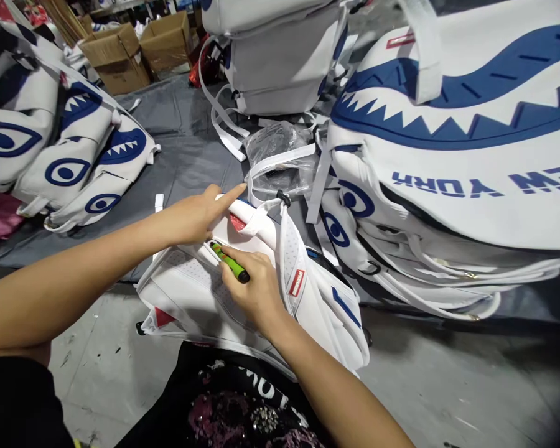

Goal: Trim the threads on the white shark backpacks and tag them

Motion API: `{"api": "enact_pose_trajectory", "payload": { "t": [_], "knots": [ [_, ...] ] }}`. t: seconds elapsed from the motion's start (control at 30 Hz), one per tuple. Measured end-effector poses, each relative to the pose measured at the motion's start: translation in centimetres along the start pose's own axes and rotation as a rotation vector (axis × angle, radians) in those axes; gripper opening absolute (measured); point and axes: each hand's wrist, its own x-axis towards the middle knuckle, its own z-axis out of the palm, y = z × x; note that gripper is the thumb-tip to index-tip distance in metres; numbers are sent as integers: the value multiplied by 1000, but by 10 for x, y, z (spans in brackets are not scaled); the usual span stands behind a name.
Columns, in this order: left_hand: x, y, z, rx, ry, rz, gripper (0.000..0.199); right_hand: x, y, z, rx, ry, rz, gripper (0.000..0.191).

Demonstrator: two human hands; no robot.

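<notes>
Head view: white mesh-backed backpack [210, 305], overhanging near edge of grey sheet-covered table [168, 118]. Right hand [256, 283]: gripping green-and-black tool [232, 262]; a slip might mar the backpack. Left hand [198, 216]: on backpack, index extended; grip cannot be told. Lettering: blue "NEW YORK" on large white bag [466, 162]; red strap label [297, 282], illegible.

Green tool [238, 269]: partly covered by right hand [256, 283]; nature of tip indistinct. Left hand [198, 214]: fingers below extended index largely concealed. White backpack [186, 305]: middle portion hidden behind both hands. Red strap label [297, 283]: lettering too small to read. Large printed bag [448, 143]: cut off at right edge. Upper-centre bag [280, 68]: truncated by top edge. Black shirt [168, 398]: cropped below. Cardboard boxes [165, 40]: contents indiscernible.
</notes>
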Motion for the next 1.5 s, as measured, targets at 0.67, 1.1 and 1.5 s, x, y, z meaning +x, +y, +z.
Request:
{"api": "enact_pose_trajectory", "payload": {
  "t": [0.67, 1.1, 1.5],
  "knots": [
    [4, -2, 5, 7, -6, -3, 109, 7, -5, -13, 10, -192, 108, 28],
    [4, -2, 5, 15, 7, -10, 105, 9, 3, -7, 106, -164, 89, 32],
    [2, -1, 2, 44, -2, -29, 100, 17, 1, -11, 194, -274, 47, 33]
  ]
}}
